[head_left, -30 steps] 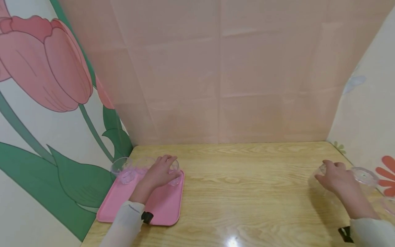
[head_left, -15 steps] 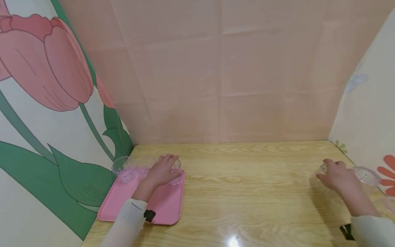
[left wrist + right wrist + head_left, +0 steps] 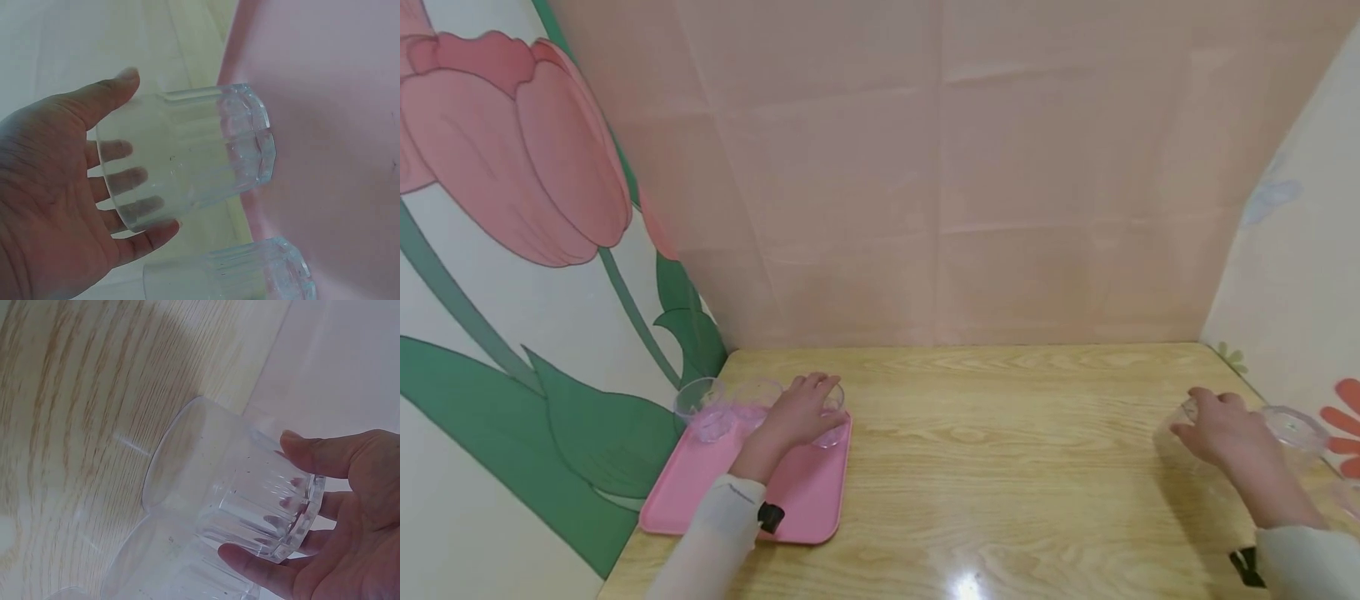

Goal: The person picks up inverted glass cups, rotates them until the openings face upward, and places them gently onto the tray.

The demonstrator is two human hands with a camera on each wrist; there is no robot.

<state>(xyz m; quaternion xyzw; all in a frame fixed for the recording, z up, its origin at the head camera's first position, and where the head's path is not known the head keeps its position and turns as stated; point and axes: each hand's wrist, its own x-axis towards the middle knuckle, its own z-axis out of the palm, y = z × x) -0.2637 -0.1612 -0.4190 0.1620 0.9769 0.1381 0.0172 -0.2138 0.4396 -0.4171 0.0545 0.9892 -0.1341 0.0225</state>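
Note:
At the far right corner of the pink tray, my left hand grips a clear faceted tumbler by its upper part. The tumbler stands upright with its thick base against the tray; thumb and fingers lie round the rim. Another clear tumbler is beside it. Over on the table's right side, my right hand holds an upside-down clear tumbler round its base, thumb on one side and fingers on the other. Its rim is down at the wood. A second inverted tumbler stands right beside it.
Two more tumblers stand along the tray's back edge, left of my hand. On the right, further inverted tumblers stand near the side wall. Wood-grain table lies between the hands, with a pink back panel behind.
The head view has shifted slightly, so the scene sits a little further right. Both hands stay at the same tumblers, with no visible movement of the tumblers.

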